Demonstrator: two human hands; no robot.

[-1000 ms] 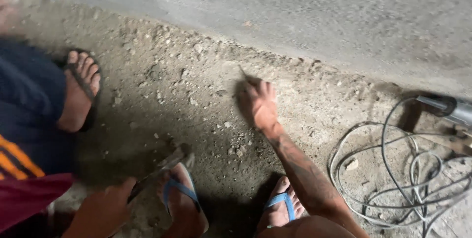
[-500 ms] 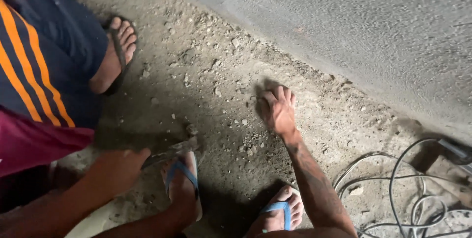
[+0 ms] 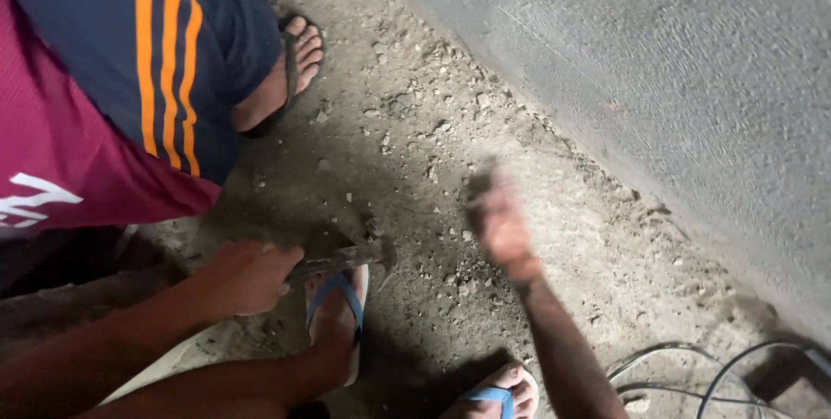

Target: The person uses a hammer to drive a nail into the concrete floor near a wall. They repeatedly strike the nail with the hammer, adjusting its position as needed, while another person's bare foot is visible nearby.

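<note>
My left hand (image 3: 247,276) is closed around the handle of a hammer-like tool (image 3: 351,256). Its dark head rests low over the dusty ground, just above my left foot in a blue flip-flop (image 3: 338,315). My right hand (image 3: 498,220) is blurred with motion, lifted off the rubble-strewn ground (image 3: 415,133) near the base of the grey wall (image 3: 649,81). Nothing shows in it and its fingers point away from me. My right foot (image 3: 498,395) peeks in at the bottom edge.
Another person crouches at the upper left in a maroon shirt (image 3: 69,168) and navy shorts with orange stripes (image 3: 164,55), one foot in a dark sandal (image 3: 290,73). Loose cables (image 3: 692,367) lie at the lower right. Small stones litter the dirt.
My right hand has lifted from lying flat on the ground and is moving. The view has swung left, bringing the other person closer. My left hand still holds the tool.
</note>
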